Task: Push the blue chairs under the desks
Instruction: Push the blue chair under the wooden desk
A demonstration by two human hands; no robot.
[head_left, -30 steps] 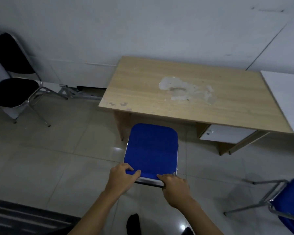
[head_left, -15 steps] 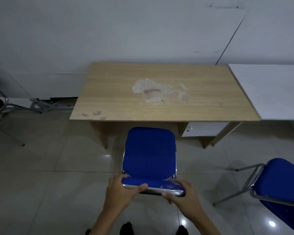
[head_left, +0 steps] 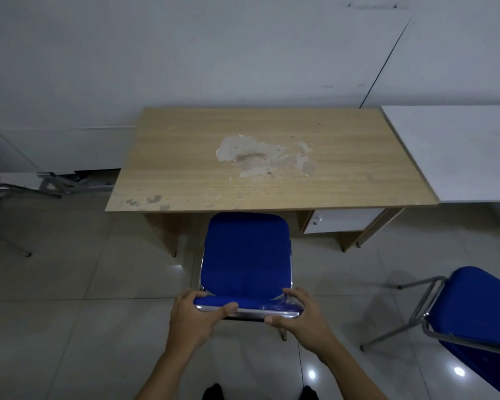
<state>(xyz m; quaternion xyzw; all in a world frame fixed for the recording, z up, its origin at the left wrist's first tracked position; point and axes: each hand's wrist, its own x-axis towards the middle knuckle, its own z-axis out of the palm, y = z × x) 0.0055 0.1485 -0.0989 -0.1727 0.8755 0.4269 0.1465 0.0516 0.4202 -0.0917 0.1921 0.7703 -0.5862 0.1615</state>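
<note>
Blue chair (head_left: pixel 246 252): stands on the tiled floor (head_left: pixel 70 327) directly before the wooden worktop (head_left: pixel 272 160), front seat edge just at the worktop's near edge. Your left hand (head_left: pixel 189 320) and right hand (head_left: pixel 302 321): both closed around the chair's backrest top rail, one at each end. Second blue chair (head_left: pixel 479 316): at your right, well apart from the white worktop (head_left: pixel 456 151). Worktop surface: worn pale patch at centre.

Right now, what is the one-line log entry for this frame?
phase: pushing | left hand: on backrest | right hand: on backrest | blue chair: seat front at wooden desk edge | second blue chair: unpushed
</note>
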